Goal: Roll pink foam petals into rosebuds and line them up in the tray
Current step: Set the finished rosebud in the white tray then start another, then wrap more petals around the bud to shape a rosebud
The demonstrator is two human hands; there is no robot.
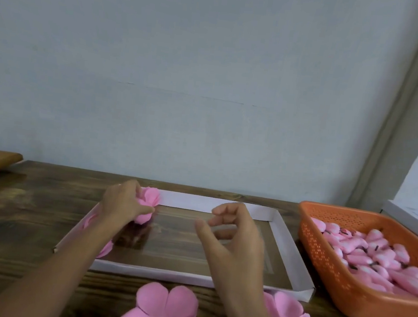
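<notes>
Left hand: the left hand [123,202] gripped a rolled rosebud [147,203] in the tray's [283,246] far left corner, left of frame centre.
Right hand: the right hand [235,238] hovered over the tray's middle, its fingers loosely curled and grasping nothing.
Row: more buds [105,249] lay along the left rim.
Supply: flat petals [166,308] lay at bottom centre.
Technique: the bud probably needed seating snug against the corner, base down, then a gentle release so the roll held.

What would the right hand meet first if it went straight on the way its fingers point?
Likely the rosebud held by the left hand at the tray's far left corner; the right hand points leftward above the tray. Depth is unclear.
</notes>
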